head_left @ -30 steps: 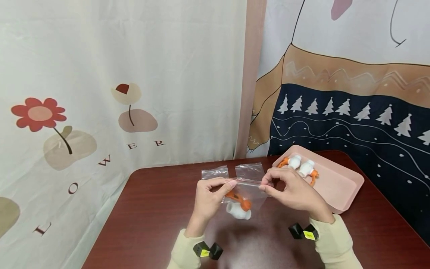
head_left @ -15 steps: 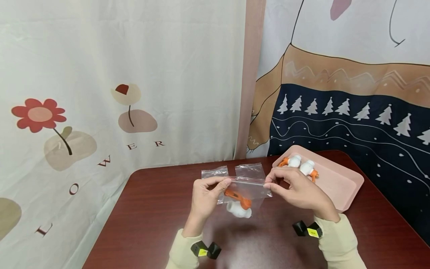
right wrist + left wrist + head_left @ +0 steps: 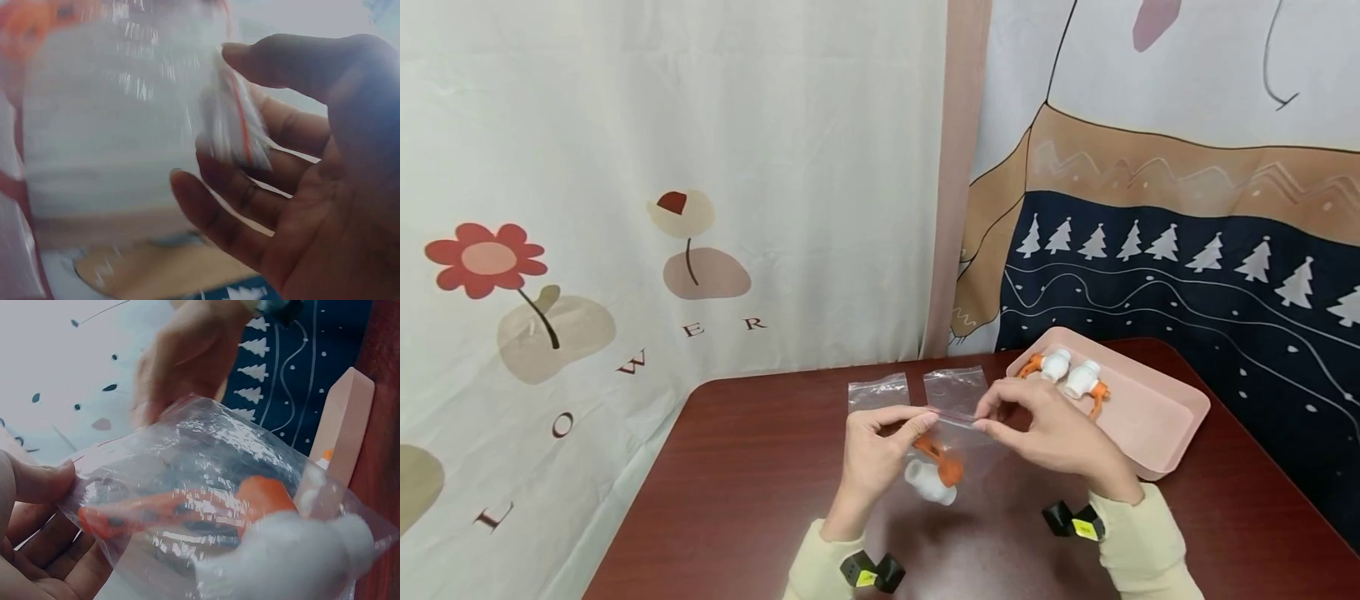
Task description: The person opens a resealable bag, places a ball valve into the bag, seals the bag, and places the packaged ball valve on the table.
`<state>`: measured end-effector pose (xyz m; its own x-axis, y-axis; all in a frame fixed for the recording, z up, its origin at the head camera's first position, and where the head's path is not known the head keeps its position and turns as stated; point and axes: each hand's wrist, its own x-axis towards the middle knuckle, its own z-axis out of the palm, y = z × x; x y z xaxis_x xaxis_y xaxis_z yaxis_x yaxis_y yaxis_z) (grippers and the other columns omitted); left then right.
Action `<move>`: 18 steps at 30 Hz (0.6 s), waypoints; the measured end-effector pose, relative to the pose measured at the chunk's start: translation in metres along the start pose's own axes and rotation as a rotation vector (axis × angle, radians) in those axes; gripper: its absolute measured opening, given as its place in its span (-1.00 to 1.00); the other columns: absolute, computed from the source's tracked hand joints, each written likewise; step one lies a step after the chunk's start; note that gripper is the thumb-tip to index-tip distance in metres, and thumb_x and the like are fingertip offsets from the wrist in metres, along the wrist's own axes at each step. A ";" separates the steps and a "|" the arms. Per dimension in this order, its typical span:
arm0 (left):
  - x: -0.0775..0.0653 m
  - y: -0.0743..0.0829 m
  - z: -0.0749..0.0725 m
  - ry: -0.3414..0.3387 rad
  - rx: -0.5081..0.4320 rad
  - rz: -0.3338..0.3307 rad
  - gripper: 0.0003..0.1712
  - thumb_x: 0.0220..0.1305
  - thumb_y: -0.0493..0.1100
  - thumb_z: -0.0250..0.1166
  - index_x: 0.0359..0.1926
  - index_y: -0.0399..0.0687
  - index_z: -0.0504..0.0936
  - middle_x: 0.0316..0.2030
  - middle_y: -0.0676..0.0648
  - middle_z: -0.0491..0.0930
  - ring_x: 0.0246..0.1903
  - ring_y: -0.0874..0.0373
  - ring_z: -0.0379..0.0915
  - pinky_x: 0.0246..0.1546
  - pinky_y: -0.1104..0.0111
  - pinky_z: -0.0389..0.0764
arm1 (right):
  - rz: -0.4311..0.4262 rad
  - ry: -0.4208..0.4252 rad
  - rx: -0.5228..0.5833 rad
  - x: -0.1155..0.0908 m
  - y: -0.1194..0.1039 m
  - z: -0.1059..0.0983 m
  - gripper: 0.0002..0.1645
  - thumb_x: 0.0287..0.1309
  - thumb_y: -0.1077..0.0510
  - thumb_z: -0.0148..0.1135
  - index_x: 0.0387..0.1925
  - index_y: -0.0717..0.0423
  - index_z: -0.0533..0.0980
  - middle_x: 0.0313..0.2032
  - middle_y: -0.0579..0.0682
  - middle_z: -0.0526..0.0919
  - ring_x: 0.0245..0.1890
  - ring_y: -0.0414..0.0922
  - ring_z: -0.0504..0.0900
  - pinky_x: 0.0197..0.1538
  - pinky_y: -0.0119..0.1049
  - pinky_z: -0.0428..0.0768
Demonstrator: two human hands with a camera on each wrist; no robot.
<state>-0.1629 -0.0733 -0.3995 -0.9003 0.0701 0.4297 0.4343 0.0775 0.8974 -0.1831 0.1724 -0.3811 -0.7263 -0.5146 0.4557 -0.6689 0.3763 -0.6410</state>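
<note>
A clear zip bag [image 3: 156, 450] hangs between my two hands, its zip edge uppermost. Inside it is a white ball valve [image 3: 929, 483] with an orange lever handle, which fills much of the left wrist view. My left hand [image 3: 872, 454] pinches the left end of the zip edge between thumb and forefinger. Farther right along the same edge, the thumb and forefinger of my right hand [image 3: 1056, 429] pinch the zip. A red line along the zip shows in the right wrist view, where the bag [image 3: 119, 137] is blurred.
At the right, a pink tray [image 3: 1157, 417] carries two similar white valves [image 3: 1082, 379] with orange handles. Two flat clear bags [image 3: 955, 382] lie at the back of the dark red table [image 3: 737, 483]. A printed curtain [image 3: 820, 208] stands behind.
My right hand slid right along the zip half a second ago, and is now back left, nearer my left hand. The left hand and the bagged valve have shifted slightly, a little lower.
</note>
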 end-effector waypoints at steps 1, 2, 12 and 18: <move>-0.001 -0.001 0.002 -0.012 -0.009 0.009 -0.88 0.20 -0.21 0.52 -0.27 -0.17 0.85 -0.34 -0.18 0.82 -0.43 0.17 0.76 -0.37 0.39 0.76 | -0.024 0.004 0.001 0.002 -0.002 0.005 -0.90 0.25 0.16 0.44 -0.28 -0.12 0.66 -0.42 -0.30 0.60 -0.40 -0.32 0.52 -0.39 -0.40 0.58; -0.001 -0.001 0.004 -0.025 -0.015 0.016 -0.87 0.20 -0.21 0.51 -0.26 -0.18 0.85 -0.34 -0.19 0.81 -0.44 0.17 0.76 -0.38 0.36 0.77 | -0.042 0.009 -0.001 0.004 -0.004 0.010 -0.90 0.25 0.16 0.44 -0.27 -0.13 0.66 -0.41 -0.30 0.60 -0.40 -0.33 0.52 -0.40 -0.41 0.57; -0.006 -0.002 0.013 -0.020 -0.033 0.017 -0.86 0.20 -0.19 0.52 -0.27 -0.19 0.85 -0.36 -0.19 0.81 -0.40 0.04 0.79 -0.36 0.35 0.78 | -0.091 0.106 -0.043 0.009 -0.014 0.028 -0.89 0.22 0.16 0.46 -0.30 -0.15 0.69 -0.43 -0.32 0.56 -0.41 -0.35 0.47 -0.38 -0.48 0.52; -0.007 0.000 0.014 -0.015 -0.043 0.030 -0.86 0.23 -0.20 0.49 -0.27 -0.22 0.84 -0.34 -0.21 0.81 -0.40 -0.03 0.80 -0.36 0.31 0.79 | -0.123 0.148 -0.041 0.010 -0.013 0.032 -0.77 0.17 0.23 0.48 -0.35 -0.23 0.65 -0.47 -0.32 0.53 -0.45 -0.35 0.47 -0.45 -0.48 0.48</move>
<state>-0.1564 -0.0604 -0.4041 -0.8864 0.0863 0.4549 0.4589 0.0328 0.8879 -0.1765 0.1377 -0.3882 -0.6519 -0.4413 0.6166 -0.7578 0.3501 -0.5506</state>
